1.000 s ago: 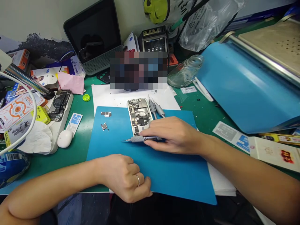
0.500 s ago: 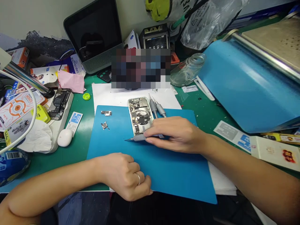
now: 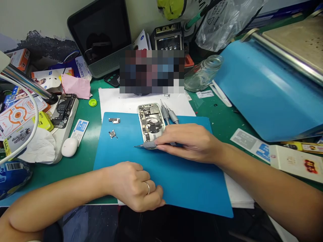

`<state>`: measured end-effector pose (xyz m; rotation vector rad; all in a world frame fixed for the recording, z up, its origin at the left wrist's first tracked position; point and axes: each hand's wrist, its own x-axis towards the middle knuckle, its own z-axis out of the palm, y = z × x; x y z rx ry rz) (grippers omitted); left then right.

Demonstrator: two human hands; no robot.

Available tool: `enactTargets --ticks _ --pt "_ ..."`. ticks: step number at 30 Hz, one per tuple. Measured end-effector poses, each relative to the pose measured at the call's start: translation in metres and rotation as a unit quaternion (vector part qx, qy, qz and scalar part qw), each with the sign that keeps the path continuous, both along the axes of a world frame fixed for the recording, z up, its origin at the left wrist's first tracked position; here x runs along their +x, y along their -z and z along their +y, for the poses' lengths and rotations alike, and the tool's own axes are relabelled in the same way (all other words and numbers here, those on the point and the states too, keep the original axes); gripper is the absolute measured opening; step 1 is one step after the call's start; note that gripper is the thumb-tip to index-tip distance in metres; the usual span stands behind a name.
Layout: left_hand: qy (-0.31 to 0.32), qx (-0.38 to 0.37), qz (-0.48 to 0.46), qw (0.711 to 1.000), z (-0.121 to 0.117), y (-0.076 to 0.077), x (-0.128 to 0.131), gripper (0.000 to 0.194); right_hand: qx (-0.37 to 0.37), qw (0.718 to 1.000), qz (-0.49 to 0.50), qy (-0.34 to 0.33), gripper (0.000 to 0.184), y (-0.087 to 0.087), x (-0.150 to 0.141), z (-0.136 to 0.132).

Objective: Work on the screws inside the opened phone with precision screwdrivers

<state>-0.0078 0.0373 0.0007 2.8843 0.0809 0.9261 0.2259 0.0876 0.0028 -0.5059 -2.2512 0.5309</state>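
Note:
My right hand (image 3: 186, 143) is closed around the grey grip of a precision screwdriver (image 3: 149, 145), which lies nearly level with its thin tip pointing left over the blue mat (image 3: 191, 188). Just behind that screwdriver is an opened phone (image 3: 152, 121) with its inner parts bare. Two more grey screwdrivers (image 3: 169, 113) rest beside the phone's right side. My left hand (image 3: 137, 188), with a ring on one finger, rests as a fist on the mat's front edge; nothing shows in it. Two small phone parts, a metal-plated piece (image 3: 114, 120) and a bracket-like piece (image 3: 112, 134), lie on the mat's left.
At the left, another opened phone (image 3: 64, 109) lies on a white block near a white earbud case (image 3: 69, 147). A glass jar (image 3: 204, 74) lies tipped behind the mat. A blue-covered machine (image 3: 262, 90) takes up the right. A dark screen (image 3: 99, 32) stands at the back.
The view has shifted very slightly. Both hands and the screwdriver keep nearly the same places; the phone and loose parts have not moved.

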Motion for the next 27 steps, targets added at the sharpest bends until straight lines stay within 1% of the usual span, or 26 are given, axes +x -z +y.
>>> enactTargets --ticks 2,4,6,8,10,12,16,20,24,27 --pt "-0.066 -0.08 -0.052 0.993 0.004 -0.004 -0.001 0.022 -0.012 1.0 0.012 0.009 0.006 -0.001 0.0 0.0" --pt "-0.174 -0.165 -0.115 0.964 0.011 -0.009 -0.002 0.015 -0.035 0.999 0.03 0.023 0.005 -0.004 0.0 -0.001" --pt "-0.264 -0.196 -0.143 0.934 0.017 -0.013 -0.003 0.003 -0.058 0.996 0.054 0.041 0.007 -0.007 0.0 -0.002" --pt "-0.303 -0.197 -0.133 0.923 0.02 -0.014 -0.003 0.015 -0.071 0.992 0.081 0.06 0.009 -0.01 0.0 -0.002" --pt "-0.317 -0.192 -0.104 0.923 0.021 -0.014 -0.003 0.026 -0.08 0.989 0.103 0.069 0.009 -0.011 0.0 -0.002" --pt "-0.328 -0.19 -0.07 0.923 0.021 -0.012 -0.002 0.03 -0.088 0.987 0.114 0.067 0.008 -0.012 0.0 -0.002" --pt "-0.329 -0.203 -0.029 0.922 0.023 -0.009 -0.002 0.024 -0.086 0.988 0.114 0.054 0.007 -0.011 -0.001 -0.004" --pt "-0.322 -0.219 -0.024 0.921 0.025 -0.008 -0.002 0.009 -0.066 0.991 0.103 0.047 0.007 -0.009 -0.003 -0.006" --pt "-0.323 -0.233 -0.019 0.917 0.025 -0.008 -0.002 0.011 -0.028 0.991 0.115 0.067 0.011 -0.005 -0.007 -0.008" --pt "-0.318 -0.244 -0.021 0.916 0.025 -0.009 -0.002 0.014 0.025 0.987 0.134 0.087 0.021 -0.002 -0.01 -0.01"
